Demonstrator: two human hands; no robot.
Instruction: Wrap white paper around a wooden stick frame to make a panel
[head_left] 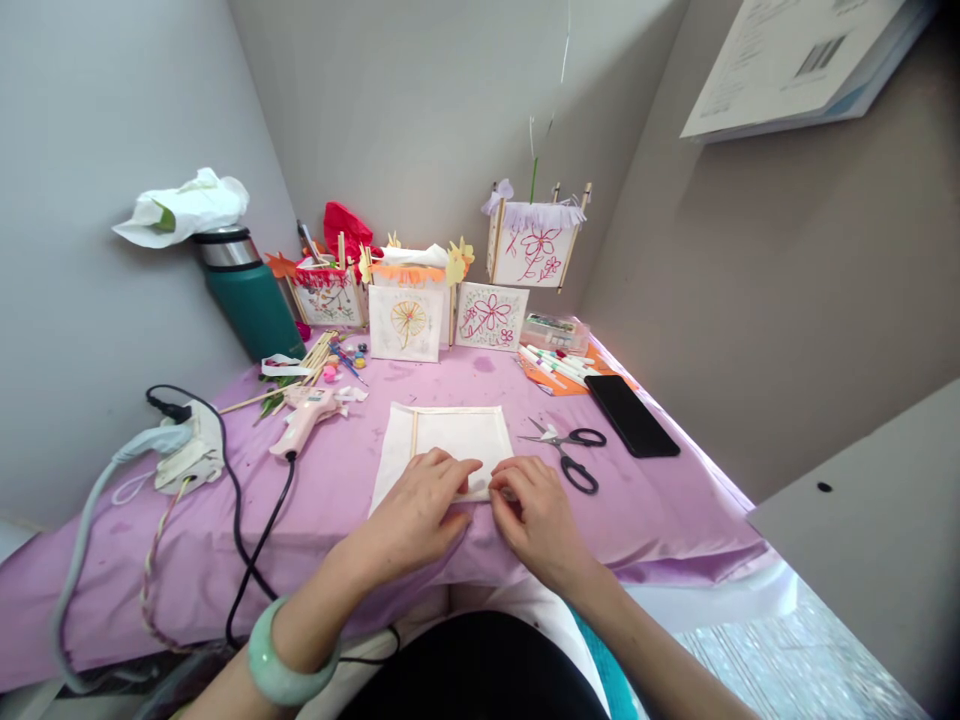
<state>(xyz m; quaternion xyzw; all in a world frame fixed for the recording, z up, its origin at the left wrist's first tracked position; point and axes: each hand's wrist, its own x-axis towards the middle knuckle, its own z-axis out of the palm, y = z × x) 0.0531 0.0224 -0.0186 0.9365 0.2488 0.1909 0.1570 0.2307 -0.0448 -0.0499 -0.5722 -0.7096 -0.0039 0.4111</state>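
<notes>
A white paper sheet (457, 435) with thin wooden sticks glued along its edges lies on the purple table cover (660, 510) in front of me. My left hand (420, 505) lies over its near edge, fingers flat and pressing down on the paper. My right hand (536, 510) rests beside it at the near right corner, fingers curled and pinching the paper's edge. A pale green bangle (281, 665) circles my left wrist.
Black-handled scissors (570, 450) and a black phone (631, 415) lie to the right. A pink glue gun (304, 420) and a power strip (187, 450) sit left. Decorated paper lanterns (409, 295), markers (555, 362) and a green flask (247, 295) stand at the back.
</notes>
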